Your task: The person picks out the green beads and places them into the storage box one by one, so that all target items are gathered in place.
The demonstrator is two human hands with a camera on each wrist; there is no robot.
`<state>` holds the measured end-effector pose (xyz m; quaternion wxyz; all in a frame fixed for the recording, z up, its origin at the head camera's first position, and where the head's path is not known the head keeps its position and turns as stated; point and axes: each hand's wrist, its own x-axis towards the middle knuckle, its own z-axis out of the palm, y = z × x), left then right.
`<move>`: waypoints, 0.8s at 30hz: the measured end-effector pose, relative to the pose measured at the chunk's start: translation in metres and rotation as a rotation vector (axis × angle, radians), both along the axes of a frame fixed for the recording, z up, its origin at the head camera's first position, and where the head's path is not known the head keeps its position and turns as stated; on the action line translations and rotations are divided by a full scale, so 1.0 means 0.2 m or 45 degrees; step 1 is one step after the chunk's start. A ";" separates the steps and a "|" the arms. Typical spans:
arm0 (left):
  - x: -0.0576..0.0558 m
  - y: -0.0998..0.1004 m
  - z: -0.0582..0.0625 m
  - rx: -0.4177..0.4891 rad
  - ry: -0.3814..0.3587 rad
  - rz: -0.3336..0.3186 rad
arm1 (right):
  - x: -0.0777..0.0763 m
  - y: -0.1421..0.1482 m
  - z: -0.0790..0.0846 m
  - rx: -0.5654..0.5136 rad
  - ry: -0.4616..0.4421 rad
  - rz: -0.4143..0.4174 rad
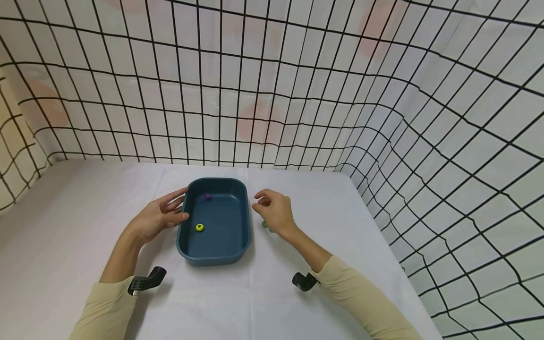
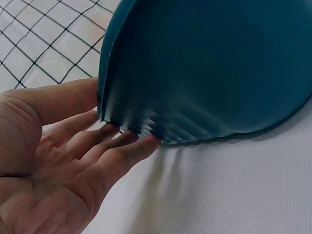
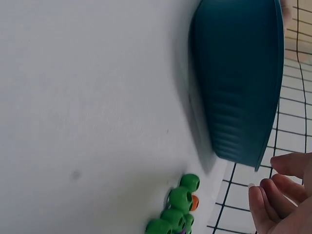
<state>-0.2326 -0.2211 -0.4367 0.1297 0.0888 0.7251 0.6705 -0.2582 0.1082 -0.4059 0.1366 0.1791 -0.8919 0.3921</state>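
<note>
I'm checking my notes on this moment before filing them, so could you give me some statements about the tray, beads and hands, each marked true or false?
1. The left hand touches the blue tray. True.
2. The yellow bead lies near the tray's right wall. False: it lies near the left wall.
3. The purple bead is farther from the person than the yellow one. True.
4. The green beads are inside the tray. False: they lie outside it, on the white surface.
5. The right hand grips the tray's rim. False: it is apart from the tray, to its right.
</note>
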 end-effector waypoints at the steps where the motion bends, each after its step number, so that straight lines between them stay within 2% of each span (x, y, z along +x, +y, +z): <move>1: 0.00 0.00 0.00 -0.005 -0.001 0.001 | 0.00 0.01 0.00 -0.006 -0.010 -0.003; 8: 0.00 0.00 0.00 -0.012 -0.003 0.002 | 0.01 0.14 -0.01 -0.012 -0.070 -0.041; 16: 0.00 0.00 0.01 -0.028 -0.020 0.022 | 0.06 0.29 -0.06 0.003 -0.160 -0.105; 24: 0.00 0.01 0.00 -0.035 -0.011 0.018 | 0.10 0.37 -0.10 0.095 -0.252 -0.126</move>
